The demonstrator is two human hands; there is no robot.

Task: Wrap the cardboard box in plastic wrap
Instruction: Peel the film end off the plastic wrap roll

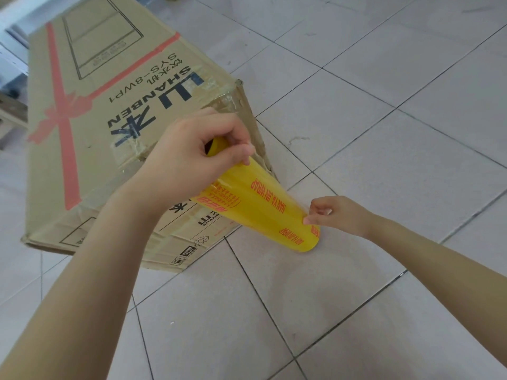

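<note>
A long cardboard box (104, 111) with black print and a red ribbon design lies on the tiled floor. A yellow roll of plastic wrap (263, 204) with red lettering stands tilted at the box's near right corner, its lower end on the floor. My left hand (189, 154) grips the roll's upper end, fingers curled round its rim. My right hand (337, 215) pinches at the roll's surface near its lower end with thumb and fingertips. Some clear film or tape shows on the box's corner.
White floor tiles (384, 133) with dark grout lines spread to the right and in front. Pale furniture legs and a shelf edge (11, 111) stand at the far left behind the box.
</note>
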